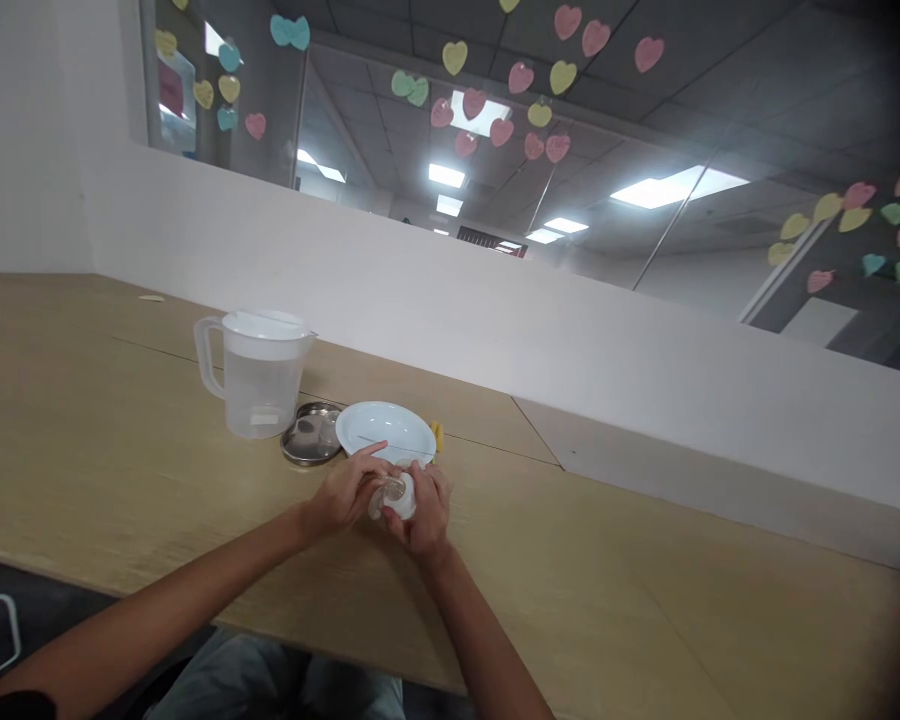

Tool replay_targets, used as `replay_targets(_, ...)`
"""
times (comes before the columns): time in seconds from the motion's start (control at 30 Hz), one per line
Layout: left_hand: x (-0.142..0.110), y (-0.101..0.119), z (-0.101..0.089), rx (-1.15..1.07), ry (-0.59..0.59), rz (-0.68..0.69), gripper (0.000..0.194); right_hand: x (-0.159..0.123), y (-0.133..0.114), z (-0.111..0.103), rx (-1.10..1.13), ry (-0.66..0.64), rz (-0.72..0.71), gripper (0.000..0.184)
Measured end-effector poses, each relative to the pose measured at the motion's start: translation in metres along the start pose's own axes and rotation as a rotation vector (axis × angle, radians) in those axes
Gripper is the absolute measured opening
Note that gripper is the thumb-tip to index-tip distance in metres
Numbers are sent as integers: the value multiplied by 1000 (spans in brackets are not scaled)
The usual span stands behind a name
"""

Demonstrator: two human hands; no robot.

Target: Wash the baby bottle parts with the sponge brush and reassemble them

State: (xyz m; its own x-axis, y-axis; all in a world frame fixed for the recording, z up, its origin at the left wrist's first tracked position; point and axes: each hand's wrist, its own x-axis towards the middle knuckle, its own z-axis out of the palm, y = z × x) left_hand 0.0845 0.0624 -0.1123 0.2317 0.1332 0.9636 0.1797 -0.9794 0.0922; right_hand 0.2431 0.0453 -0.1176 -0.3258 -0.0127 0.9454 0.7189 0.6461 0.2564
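Note:
Between my two hands, just above the table, is a small clear and white plastic container (400,494); its exact kind is hard to make out. My right hand (429,508) wraps round its right side. My left hand (345,492) pinches its clear left edge, with one finger stretched out toward the plate. Directly behind my hands lies a pale blue-white plate (386,420), a thin stick-like thing across it. To its left are overlapping round metal dishes (311,448). A lidded translucent pitcher (264,385) stands upright farther left, its handle to the left.
Something small and yellow (438,436) shows at the plate's right edge. A pale scrap (151,298) lies at the back left of the wooden table (645,590). Behind the table rise a white wall (420,290) and a window with heart-shaped notes.

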Motion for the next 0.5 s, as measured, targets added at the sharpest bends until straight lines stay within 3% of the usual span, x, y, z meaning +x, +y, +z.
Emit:
replay_targets(0.27, -2, -4, 1, -10, -39, 147, 19, 2, 6, -6, -59, 5, 11, 51)
replay_targets(0.37, -3, -4, -1, 38, -62, 139, 25, -1, 10, -6, -66, 7, 20, 42)
replay_targets(0.5, -7, -7, -1, 151, -99, 46, 41, -6, 20, -9, -120, 138, 144, 33)
